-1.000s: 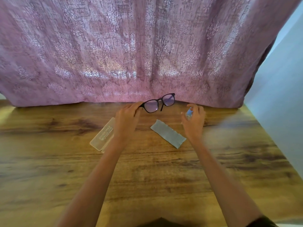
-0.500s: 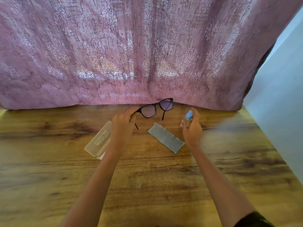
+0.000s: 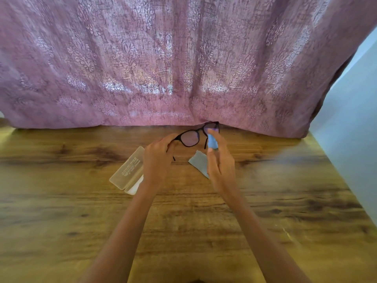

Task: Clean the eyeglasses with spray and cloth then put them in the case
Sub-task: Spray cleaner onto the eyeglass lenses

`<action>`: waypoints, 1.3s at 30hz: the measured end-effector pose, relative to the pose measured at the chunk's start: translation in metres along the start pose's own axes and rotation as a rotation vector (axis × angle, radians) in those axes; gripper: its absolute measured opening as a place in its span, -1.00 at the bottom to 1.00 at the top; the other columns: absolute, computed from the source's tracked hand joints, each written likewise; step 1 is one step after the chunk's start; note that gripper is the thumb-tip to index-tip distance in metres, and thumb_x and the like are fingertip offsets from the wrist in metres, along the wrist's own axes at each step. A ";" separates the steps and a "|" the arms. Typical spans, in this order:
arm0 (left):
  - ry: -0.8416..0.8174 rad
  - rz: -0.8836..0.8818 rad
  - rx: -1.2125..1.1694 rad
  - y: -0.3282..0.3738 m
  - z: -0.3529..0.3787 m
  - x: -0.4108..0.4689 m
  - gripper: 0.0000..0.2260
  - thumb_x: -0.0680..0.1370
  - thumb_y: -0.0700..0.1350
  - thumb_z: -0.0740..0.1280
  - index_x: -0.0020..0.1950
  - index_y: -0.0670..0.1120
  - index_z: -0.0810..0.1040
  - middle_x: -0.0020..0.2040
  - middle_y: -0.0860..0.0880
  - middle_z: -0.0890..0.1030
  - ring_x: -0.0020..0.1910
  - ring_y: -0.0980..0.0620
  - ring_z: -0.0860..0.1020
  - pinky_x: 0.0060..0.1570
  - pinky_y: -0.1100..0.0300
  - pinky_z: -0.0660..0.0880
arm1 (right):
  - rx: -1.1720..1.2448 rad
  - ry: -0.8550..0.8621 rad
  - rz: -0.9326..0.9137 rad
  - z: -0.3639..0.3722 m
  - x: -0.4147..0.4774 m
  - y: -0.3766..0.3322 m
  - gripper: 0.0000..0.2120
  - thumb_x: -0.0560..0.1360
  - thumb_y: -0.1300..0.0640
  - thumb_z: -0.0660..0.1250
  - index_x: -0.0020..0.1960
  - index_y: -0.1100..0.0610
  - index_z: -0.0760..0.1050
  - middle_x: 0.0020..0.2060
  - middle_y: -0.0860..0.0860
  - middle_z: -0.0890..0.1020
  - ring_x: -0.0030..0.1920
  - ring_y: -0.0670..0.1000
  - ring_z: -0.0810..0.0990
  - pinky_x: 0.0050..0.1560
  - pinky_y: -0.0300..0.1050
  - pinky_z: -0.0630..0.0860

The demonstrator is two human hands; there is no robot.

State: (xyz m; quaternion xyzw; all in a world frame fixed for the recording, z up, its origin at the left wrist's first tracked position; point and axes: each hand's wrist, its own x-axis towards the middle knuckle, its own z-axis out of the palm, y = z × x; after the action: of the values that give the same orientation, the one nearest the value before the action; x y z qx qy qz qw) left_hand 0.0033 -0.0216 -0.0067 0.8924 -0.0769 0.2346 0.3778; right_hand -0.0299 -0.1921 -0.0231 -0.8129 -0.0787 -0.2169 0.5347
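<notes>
Left grip (image 3: 158, 158) pinched the light, fragile eyeglasses (image 3: 190, 138) at the temple hinge; right grip (image 3: 221, 166) clasped the spray bottle (image 3: 212, 142).

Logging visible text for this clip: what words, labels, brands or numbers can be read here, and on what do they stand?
Translucent plastic eyeglass case: a few lines of white print on its lid, too small and blurred to read.
Small blue spray bottle in the right hand: no label legible.
Black-framed eyeglasses in the left hand, grey cleaning cloth: no text seen.
</notes>
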 end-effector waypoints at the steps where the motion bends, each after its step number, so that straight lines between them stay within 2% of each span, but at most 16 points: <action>1: -0.002 0.008 -0.005 0.000 -0.001 -0.001 -0.81 0.55 -0.21 0.38 0.15 -0.14 0.66 -0.12 -0.09 0.72 -0.24 -0.07 0.63 -0.24 0.14 0.49 | -0.027 -0.023 -0.055 0.003 0.000 -0.009 -0.60 0.60 0.12 0.11 0.42 0.00 0.37 -0.38 -0.21 0.39 -0.45 -0.16 0.35 -0.37 -0.42 0.30; 3: -0.007 0.013 -0.009 -0.001 -0.002 -0.003 -0.81 0.55 -0.20 0.37 0.15 -0.14 0.66 -0.11 -0.09 0.71 -0.22 -0.06 0.64 -0.21 0.09 0.52 | -0.078 -0.068 -0.118 0.007 0.002 -0.022 -0.61 0.56 0.18 0.20 0.38 0.05 0.41 -0.39 -0.24 0.36 -0.45 -0.16 0.36 -0.35 -0.46 0.30; 6: -0.010 0.010 -0.022 -0.001 -0.003 -0.004 -0.80 0.56 -0.22 0.35 0.17 -0.14 0.65 -0.07 -0.09 0.71 -0.17 -0.05 0.65 -0.15 0.10 0.53 | -0.167 -0.104 -0.138 0.011 0.004 -0.031 -0.55 0.49 0.22 0.33 0.35 -0.02 0.39 -0.45 -0.21 0.32 -0.43 -0.14 0.39 -0.30 -0.48 0.33; 10: -0.001 0.006 -0.040 0.000 -0.006 -0.006 -0.80 0.55 -0.23 0.36 0.16 -0.14 0.66 -0.06 -0.08 0.71 -0.15 -0.03 0.66 -0.15 0.22 0.49 | -0.249 -0.131 -0.118 0.014 0.007 -0.033 -0.51 0.44 0.28 0.37 0.30 -0.03 0.37 -0.51 -0.18 0.30 -0.42 -0.15 0.43 -0.28 -0.47 0.35; 13: -0.007 -0.006 -0.032 0.001 -0.008 -0.009 -0.80 0.55 -0.23 0.36 0.16 -0.15 0.65 -0.07 -0.08 0.71 -0.17 -0.02 0.65 -0.19 0.42 0.36 | -0.283 -0.095 -0.086 0.014 0.006 -0.035 -0.52 0.42 0.28 0.39 0.24 -0.05 0.36 -0.48 -0.13 0.31 -0.40 -0.14 0.42 -0.31 -0.45 0.35; 16: -0.013 -0.006 -0.040 0.001 -0.010 -0.010 -0.80 0.55 -0.24 0.35 0.16 -0.15 0.65 -0.06 -0.08 0.71 -0.15 -0.01 0.65 -0.17 0.40 0.34 | -0.284 -0.103 -0.077 0.012 0.006 -0.039 -0.51 0.41 0.26 0.40 0.25 -0.07 0.35 -0.49 -0.12 0.31 -0.41 -0.12 0.41 -0.33 -0.44 0.32; 19: -0.007 0.001 -0.053 0.002 -0.012 -0.011 -0.80 0.55 -0.25 0.34 0.15 -0.14 0.66 -0.06 -0.07 0.71 -0.13 0.00 0.65 -0.14 0.41 0.34 | -0.286 -0.146 -0.090 0.008 0.006 -0.042 -0.46 0.41 0.23 0.41 0.31 -0.07 0.36 -0.48 -0.18 0.30 -0.37 -0.18 0.44 -0.31 -0.44 0.29; 22: -0.006 -0.003 -0.070 0.002 -0.012 -0.012 -0.80 0.57 -0.22 0.34 0.16 -0.12 0.65 -0.05 -0.04 0.71 -0.12 0.02 0.65 -0.11 0.32 0.44 | -0.308 -0.202 -0.110 0.010 0.003 -0.044 -0.48 0.42 0.23 0.40 0.31 -0.08 0.36 -0.45 -0.18 0.34 -0.40 -0.15 0.43 -0.34 -0.41 0.31; 24: -0.007 -0.006 -0.081 0.002 -0.012 -0.012 -0.81 0.57 -0.21 0.34 0.16 -0.12 0.65 -0.06 -0.03 0.71 -0.13 0.03 0.65 -0.10 0.27 0.50 | -0.309 -0.176 -0.133 0.014 -0.001 -0.047 -0.49 0.42 0.27 0.40 0.27 -0.08 0.36 -0.47 -0.08 0.38 -0.42 -0.08 0.42 -0.36 -0.39 0.35; 27: -0.007 -0.031 -0.096 0.001 -0.013 -0.012 -0.81 0.57 -0.21 0.33 0.16 -0.11 0.65 -0.05 -0.02 0.71 -0.12 0.06 0.64 -0.11 0.49 0.39 | -0.249 -0.101 -0.125 0.014 -0.003 -0.049 -0.51 0.40 0.26 0.41 0.23 -0.09 0.37 -0.50 -0.05 0.38 -0.45 -0.08 0.40 -0.37 -0.42 0.35; 30: 0.023 -0.020 -0.091 0.000 -0.016 -0.013 -0.81 0.55 -0.24 0.36 0.14 -0.13 0.66 -0.06 -0.04 0.71 -0.18 0.11 0.60 -0.13 0.58 0.33 | -0.243 -0.038 -0.105 0.002 0.004 -0.046 -0.50 0.42 0.20 0.44 0.28 -0.08 0.37 -0.51 -0.11 0.29 -0.48 -0.11 0.36 -0.39 -0.44 0.30; 35: 0.041 -0.013 -0.104 0.000 -0.020 -0.016 -0.80 0.53 -0.29 0.37 0.12 -0.16 0.67 -0.04 -0.06 0.71 -0.13 0.12 0.58 -0.07 0.60 0.32 | -0.276 -0.008 -0.071 -0.021 0.017 -0.037 -0.51 0.46 0.20 0.44 0.30 -0.04 0.35 -0.52 -0.12 0.27 -0.51 -0.09 0.31 -0.47 -0.38 0.29; 39: 0.036 0.013 -0.102 0.000 -0.022 -0.017 -0.80 0.52 -0.31 0.38 0.12 -0.19 0.66 -0.02 -0.09 0.71 -0.08 0.03 0.63 -0.05 0.58 0.34 | -0.356 -0.024 -0.070 -0.027 0.019 -0.036 -0.53 0.41 0.30 0.38 0.25 0.00 0.42 -0.53 0.00 0.34 -0.50 -0.04 0.32 -0.48 -0.36 0.29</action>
State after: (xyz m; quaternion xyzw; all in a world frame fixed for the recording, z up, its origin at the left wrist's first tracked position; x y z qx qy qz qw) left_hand -0.0195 -0.0066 -0.0015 0.8671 -0.0875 0.2490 0.4225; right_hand -0.0332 -0.2033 0.0240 -0.8939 -0.0737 -0.2362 0.3737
